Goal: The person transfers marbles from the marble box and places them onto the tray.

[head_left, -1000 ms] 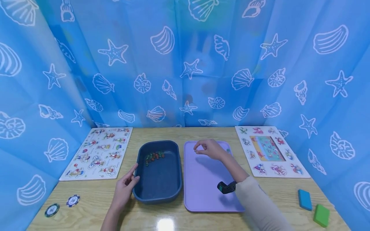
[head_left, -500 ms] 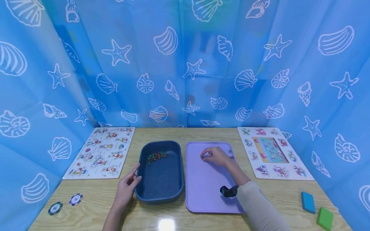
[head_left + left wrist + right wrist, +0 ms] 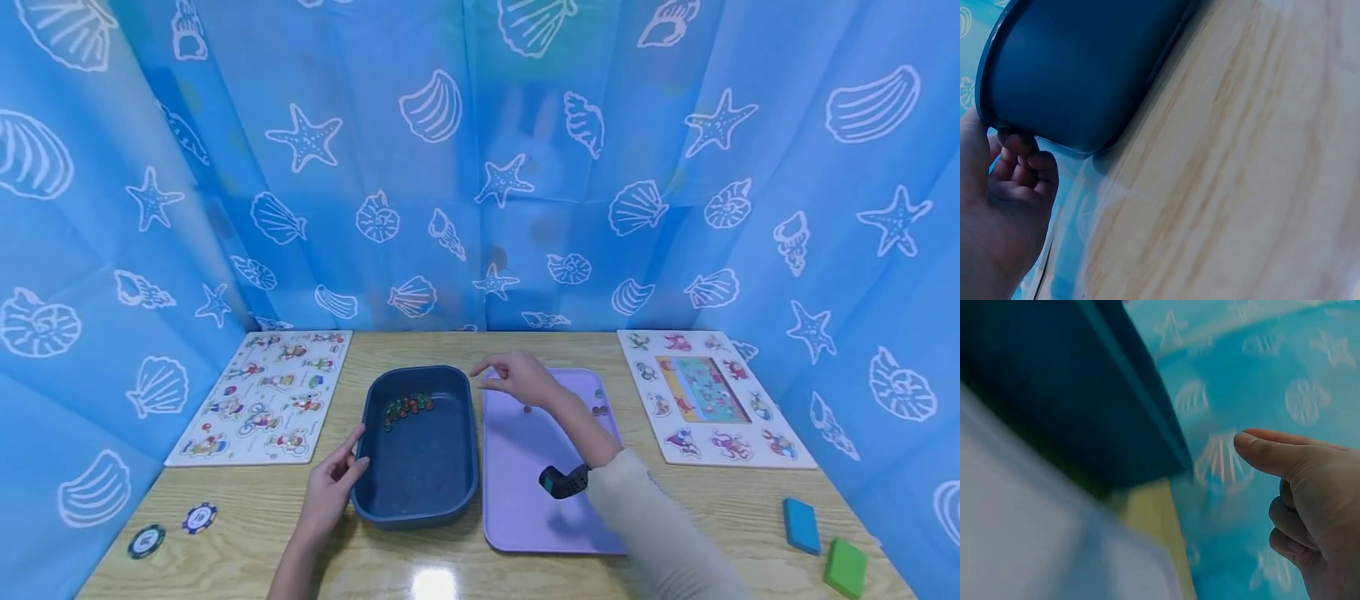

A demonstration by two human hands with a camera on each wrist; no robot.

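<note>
A deep dark blue plastic bin (image 3: 414,492) stands on the table, with a cluster of small shiny green and orange-red marbles (image 3: 407,407) near its far left part. My left hand (image 3: 330,483) grips the bin's left wall, thumb at the rim and the other fingers along the outside. My right hand (image 3: 519,379) is in the air above the gap between bin and purple tray (image 3: 525,517); thumb and forefinger point left, slightly apart, holding nothing visible. On the tray lie a lone reddish marble (image 3: 527,409), a reddish pair (image 3: 600,411) and a green marble (image 3: 599,393) near the right edge.
Picture puzzle boards lie at the back left (image 3: 262,392) and back right (image 3: 720,400). Two poker chips (image 3: 199,518) sit at the front left. A blue block (image 3: 802,526) and a green block (image 3: 845,567) are at the front right. A blue shell-print curtain (image 3: 480,208) surrounds the table.
My right hand lowered onto the tray, let go of a small reddish marble there, then rose and moved left toward the bin. My left hand stays at the bin's side.
</note>
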